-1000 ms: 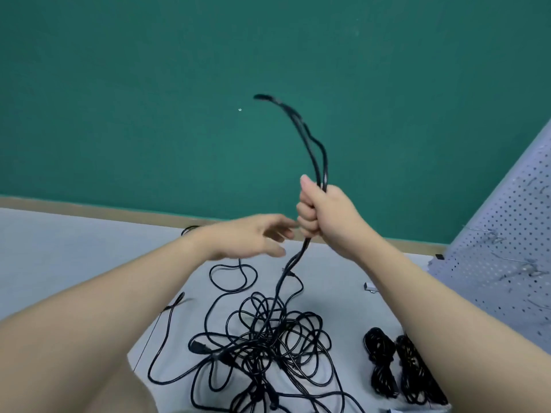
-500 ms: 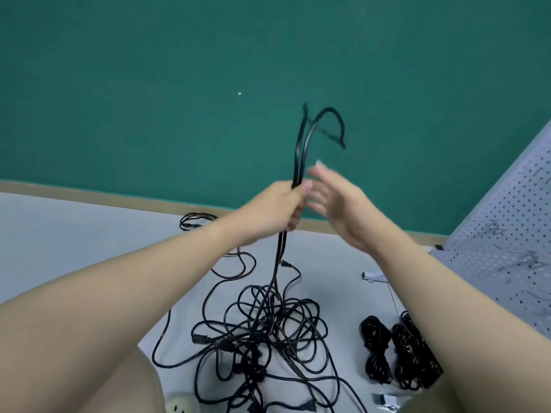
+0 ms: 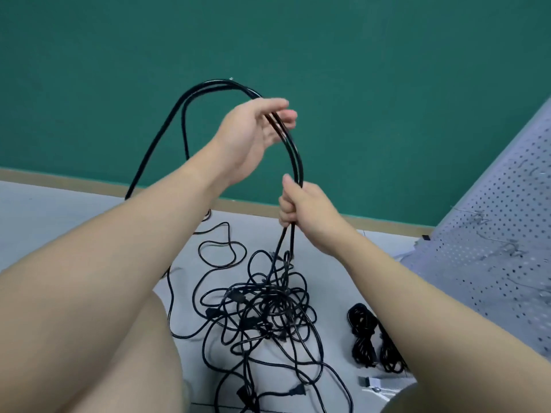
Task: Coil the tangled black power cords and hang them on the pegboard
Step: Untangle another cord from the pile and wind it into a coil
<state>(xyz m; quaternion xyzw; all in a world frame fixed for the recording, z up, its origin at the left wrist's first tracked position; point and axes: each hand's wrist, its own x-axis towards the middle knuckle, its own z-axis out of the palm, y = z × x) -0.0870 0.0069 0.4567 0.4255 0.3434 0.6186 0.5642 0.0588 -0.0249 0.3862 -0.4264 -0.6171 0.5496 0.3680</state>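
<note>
Green wall [image 3: 387, 70] fills the far side above a tan baseboard strip [image 3: 387, 223], and below it runs a pale grey floor [image 3: 59, 210]. Left of the left hand [image 3: 247, 138] the floor lies bare out to the frame's edge. Right of the right hand [image 3: 301, 208] a white pegboard [image 3: 507, 234] leans at a slant, with several wire hooks on its face, and it closes off that side.

Between the two hands arches a doubled black cord [image 3: 208, 84]: two strands run side by side up from the right hand, curve over the left hand's fingers, arc high to the left and drop behind the left forearm. The left hand is raised, fingers loosely spread and nearly straight, the strands lying across them rather than gripped. The right hand, lower and a little to the right, is fisted tight around both strands, thumb up along them.

Straight below the right hand the two strands fall into one tangled pile of black cords [image 3: 268, 308] on the floor; the number of cords in it cannot be told. Two plugs show at its near edge. Below and to the right of the right hand, partly behind the right forearm, lie two coiled cord bundles [image 3: 362, 338], side by side. Nearer still sits a small white clip-like object [image 3: 372, 383], blurred.
</note>
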